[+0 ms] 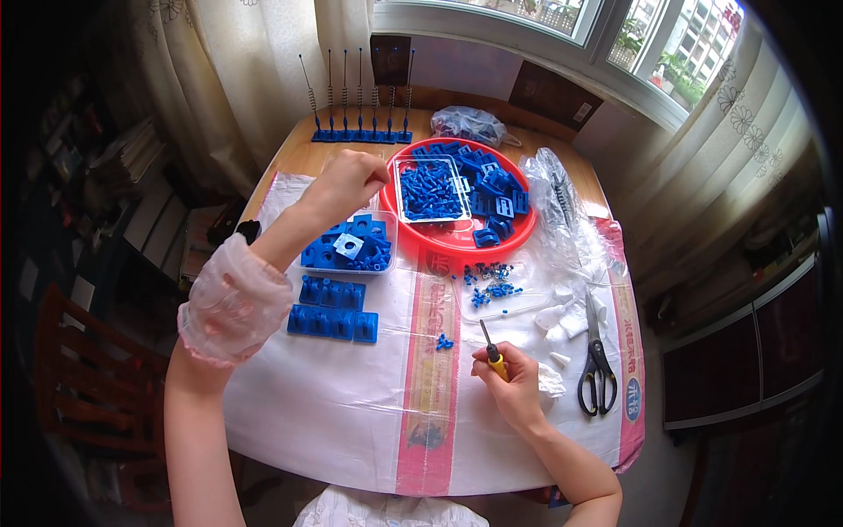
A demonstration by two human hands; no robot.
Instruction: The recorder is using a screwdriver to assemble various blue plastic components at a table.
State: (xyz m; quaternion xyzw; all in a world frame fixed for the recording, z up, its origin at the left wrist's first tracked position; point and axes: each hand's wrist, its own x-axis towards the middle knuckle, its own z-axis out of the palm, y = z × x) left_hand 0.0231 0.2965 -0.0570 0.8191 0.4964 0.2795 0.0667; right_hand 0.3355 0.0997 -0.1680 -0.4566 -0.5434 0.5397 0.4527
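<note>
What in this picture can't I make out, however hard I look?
- Left hand, head view: its curled grip hides whether it holds anything.
- Yellow-handled tool, head view: the right hand covers part of its handle.
- Clear bag at the back, head view: crumpled plastic obscures the contents.
- White clothing, head view: cut off by the lower edge.
</note>
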